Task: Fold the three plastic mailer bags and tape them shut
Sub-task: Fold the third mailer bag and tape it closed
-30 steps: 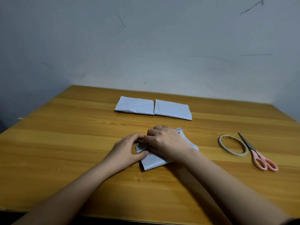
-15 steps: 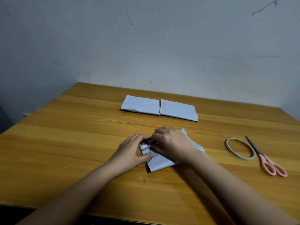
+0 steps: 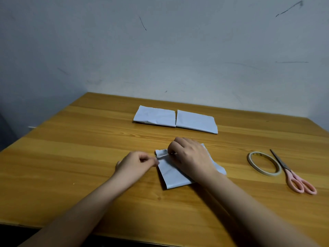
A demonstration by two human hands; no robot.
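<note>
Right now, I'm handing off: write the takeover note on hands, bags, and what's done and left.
Left hand pinches something at the left edge of the near bag, apparently tape.
Right hand presses on that bag, fingers curled at the same edge.
Two folded bags lie side by side at the back; their tape isn't visible.
Tape roll and scissors lie to the right.
Left: finish taping the near bag.

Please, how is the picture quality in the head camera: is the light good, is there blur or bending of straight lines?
Head view: the light is dim and soft, with no glare on the table. Head view: the wide lens makes the table edges splay outward. Head view: the folded bags, tape roll and scissors look fairly sharp; the left hand is slightly blurred.
</note>
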